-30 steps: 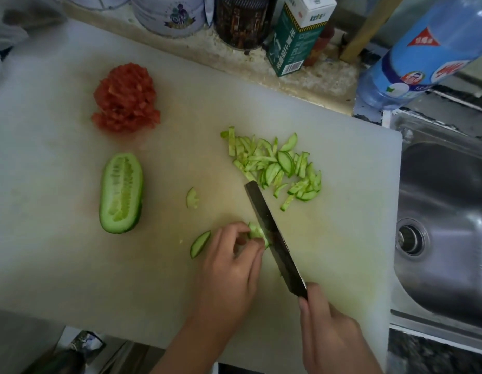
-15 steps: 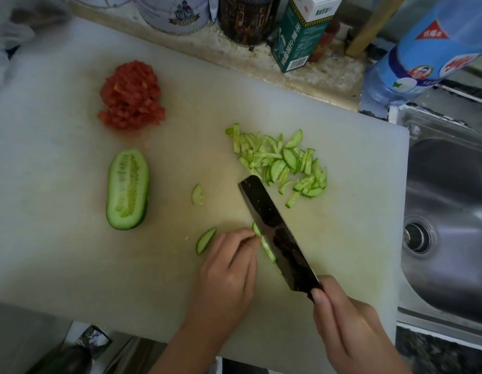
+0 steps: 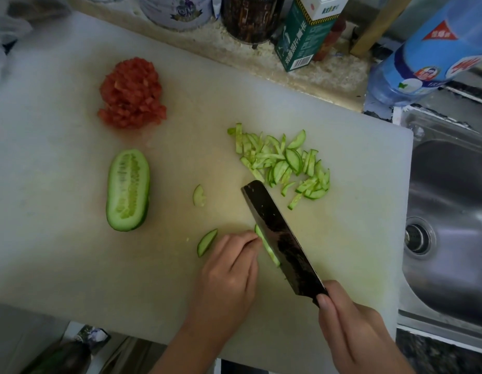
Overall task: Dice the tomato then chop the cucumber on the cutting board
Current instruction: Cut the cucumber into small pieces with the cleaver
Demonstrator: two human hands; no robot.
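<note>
On the white cutting board (image 3: 59, 252), a pile of diced tomato (image 3: 132, 94) lies at the far left. A cucumber half (image 3: 127, 190) rests cut side up below it. Chopped cucumber strips (image 3: 283, 163) are heaped at centre right. My right hand (image 3: 353, 327) grips the handle of a dark knife (image 3: 280, 238), its blade tilted with a cucumber slice (image 3: 267, 245) clinging to its left face. My left hand (image 3: 229, 276) has its fingertips bunched beside that slice at the blade. Two loose slices lie apart: one slice (image 3: 207, 242) by my left fingers, another slice (image 3: 199, 196) farther up.
A steel sink (image 3: 450, 211) adjoins the board's right edge. Along the back counter stand a white tin (image 3: 177, 12), a dark jar (image 3: 250, 17), a green carton (image 3: 304, 33) and a blue bottle (image 3: 434, 49).
The knife has tilted from edge-down to showing its flat side and shifted slightly toward me. A slice now clings to the blade. My left hand has drawn back a little.
</note>
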